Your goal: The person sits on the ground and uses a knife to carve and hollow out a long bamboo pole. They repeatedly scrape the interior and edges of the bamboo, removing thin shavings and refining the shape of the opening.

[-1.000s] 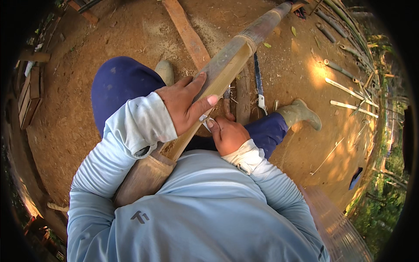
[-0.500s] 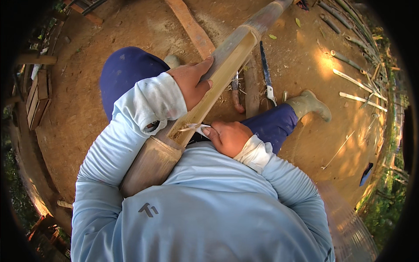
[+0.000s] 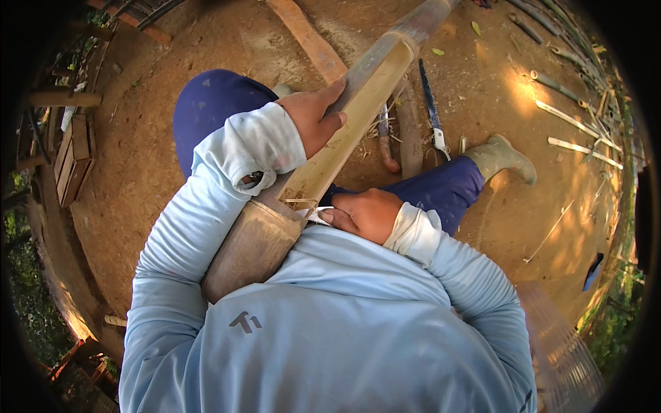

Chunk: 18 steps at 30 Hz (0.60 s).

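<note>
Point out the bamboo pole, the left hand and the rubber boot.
bamboo pole (image 3: 358,113), head view, on its pale shaved face.
left hand (image 3: 313,124), head view, on the back of the hand gripping the pole.
rubber boot (image 3: 501,157), head view, on its upper.

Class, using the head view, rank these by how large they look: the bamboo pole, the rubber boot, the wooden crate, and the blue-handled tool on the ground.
1. bamboo pole, though nearness to the camera enlarges it.
2. wooden crate
3. rubber boot; close to the crate, so unsure.
4. blue-handled tool, thin.
</note>
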Available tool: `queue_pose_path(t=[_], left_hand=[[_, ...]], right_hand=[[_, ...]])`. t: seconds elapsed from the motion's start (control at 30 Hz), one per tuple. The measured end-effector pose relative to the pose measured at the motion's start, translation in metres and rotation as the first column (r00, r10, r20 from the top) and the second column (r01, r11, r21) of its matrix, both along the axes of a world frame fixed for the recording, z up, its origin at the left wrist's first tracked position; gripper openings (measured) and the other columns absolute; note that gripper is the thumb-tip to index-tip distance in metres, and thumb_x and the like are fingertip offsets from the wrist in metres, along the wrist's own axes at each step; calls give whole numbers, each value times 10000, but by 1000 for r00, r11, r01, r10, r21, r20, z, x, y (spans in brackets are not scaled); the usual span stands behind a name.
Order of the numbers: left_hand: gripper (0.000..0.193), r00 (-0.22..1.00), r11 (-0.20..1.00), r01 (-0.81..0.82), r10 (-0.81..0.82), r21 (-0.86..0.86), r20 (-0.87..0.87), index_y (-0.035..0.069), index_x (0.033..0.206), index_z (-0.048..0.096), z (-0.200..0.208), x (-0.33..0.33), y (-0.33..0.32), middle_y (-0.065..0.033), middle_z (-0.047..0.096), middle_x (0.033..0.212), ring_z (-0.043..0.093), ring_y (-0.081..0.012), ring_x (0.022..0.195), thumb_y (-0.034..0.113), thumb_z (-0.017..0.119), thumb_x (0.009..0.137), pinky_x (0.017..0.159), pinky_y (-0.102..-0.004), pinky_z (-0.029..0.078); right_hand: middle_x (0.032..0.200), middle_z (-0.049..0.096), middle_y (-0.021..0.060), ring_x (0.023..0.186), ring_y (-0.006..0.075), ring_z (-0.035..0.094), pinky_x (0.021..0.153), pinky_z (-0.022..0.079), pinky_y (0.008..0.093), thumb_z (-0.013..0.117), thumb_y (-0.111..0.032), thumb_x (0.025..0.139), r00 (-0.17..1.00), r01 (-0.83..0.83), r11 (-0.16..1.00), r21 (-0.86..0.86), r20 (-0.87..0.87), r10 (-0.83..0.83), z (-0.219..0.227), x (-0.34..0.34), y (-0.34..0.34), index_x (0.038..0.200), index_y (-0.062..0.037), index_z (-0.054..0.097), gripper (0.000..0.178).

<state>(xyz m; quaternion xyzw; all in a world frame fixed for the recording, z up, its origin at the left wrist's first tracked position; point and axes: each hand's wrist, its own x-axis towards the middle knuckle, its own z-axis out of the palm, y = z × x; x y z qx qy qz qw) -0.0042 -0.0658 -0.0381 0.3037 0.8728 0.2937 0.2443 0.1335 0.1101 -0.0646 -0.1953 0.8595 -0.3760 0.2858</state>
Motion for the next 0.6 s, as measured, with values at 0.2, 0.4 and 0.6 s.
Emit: queue_pose_path(t=[0.2, 0.4, 0.6], left_hand=[[553, 995, 979, -2, 22, 202, -95, -33, 1448, 481, 4, 4, -7, -295, 592, 1352, 527, -424, 1328, 235, 599, 979, 1124, -438, 407], [315, 884, 882, 447, -411, 148, -225, -3, 1081, 729, 51, 18, -29, -208, 638, 1322, 444, -419, 1411, 186, 740, 830, 1162, -582, 333], [155, 828, 852, 517, -522, -81, -205, 21, 929, 721, 59, 24, -40, -182, 659, 1289, 411, -414, 1440, 104, 740, 799, 1141, -615, 347]], right_hand=[[697, 630, 222, 693, 437, 643, 638, 500, 512, 537, -422, 1036, 978, 164, 986, -8, -128, -164, -5, -2, 14, 821, -26, 632, 460], [919, 688, 227, 813, 436, 676, 712, 534, 495, 608, -110, 933, 881, 361, 921, -144, -271, -387, 7, 11, 42, 1095, -32, 565, 186], [1028, 706, 210, 875, 408, 701, 737, 573, 466, 623, -6, 875, 984, 104, 986, -132, -131, -121, 70, 20, 67, 1275, -79, 544, 415]])
